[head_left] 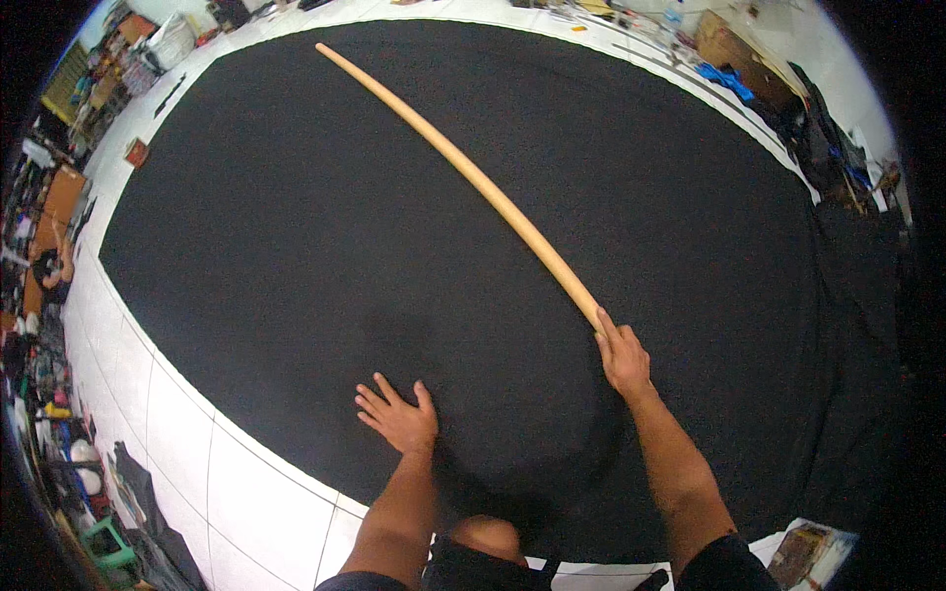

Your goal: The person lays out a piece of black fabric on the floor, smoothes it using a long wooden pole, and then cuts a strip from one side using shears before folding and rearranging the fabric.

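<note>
A large black cloth (pixel 296 217) lies spread over the white tiled floor. Across it runs a long pale wooden pole (pixel 480 182), slanting from the far left down toward the near right. My right hand (pixel 624 357) is closed round the pole's near end, its fingers pointing along the wood. My left hand (pixel 399 419) rests flat on the cloth with its fingers spread and nothing in it. Between my forearms a bent knee (pixel 488 537) shows at the near edge of the cloth.
White floor tiles (pixel 177 424) border the cloth on the left. A small reddish tin (pixel 136 152) stands by its left edge. Piled goods line the far left, with a person (pixel 51 268) among them. Far right are a cardboard piece (pixel 744 57), a blue cloth (pixel 724 81) and dark bundled fabric (pixel 828 138).
</note>
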{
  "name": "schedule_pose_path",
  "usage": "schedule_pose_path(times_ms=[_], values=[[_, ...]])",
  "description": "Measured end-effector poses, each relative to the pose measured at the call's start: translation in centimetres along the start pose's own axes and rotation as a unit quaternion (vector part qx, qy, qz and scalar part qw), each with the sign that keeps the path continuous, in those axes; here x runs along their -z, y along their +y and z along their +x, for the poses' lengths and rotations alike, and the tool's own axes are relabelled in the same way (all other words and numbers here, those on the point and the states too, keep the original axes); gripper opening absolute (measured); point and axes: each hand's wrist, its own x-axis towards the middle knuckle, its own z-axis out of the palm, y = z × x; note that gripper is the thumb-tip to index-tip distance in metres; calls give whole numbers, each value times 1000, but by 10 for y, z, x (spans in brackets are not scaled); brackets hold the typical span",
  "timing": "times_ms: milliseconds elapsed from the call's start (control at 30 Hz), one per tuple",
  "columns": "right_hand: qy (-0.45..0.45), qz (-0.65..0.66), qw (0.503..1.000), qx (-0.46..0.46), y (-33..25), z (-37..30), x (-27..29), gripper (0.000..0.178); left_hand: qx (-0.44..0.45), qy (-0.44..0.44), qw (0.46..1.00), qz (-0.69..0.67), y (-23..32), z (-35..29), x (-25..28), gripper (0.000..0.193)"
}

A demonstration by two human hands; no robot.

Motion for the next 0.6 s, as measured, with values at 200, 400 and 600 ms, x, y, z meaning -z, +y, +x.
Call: schedule_pose_path(times_ms=[200,400,600], values=[[96,-58,993,-34,100,-54,18,51,-23,86,996,10,-8,-5,-12,74],[85,-46,993,-71,135,-89,66,49,-33,104,994,7,-8,-4,-20,75],[64,-19,998,-18,143,-204,34,51,-22,71,997,0,-16,-3,-18,81]])
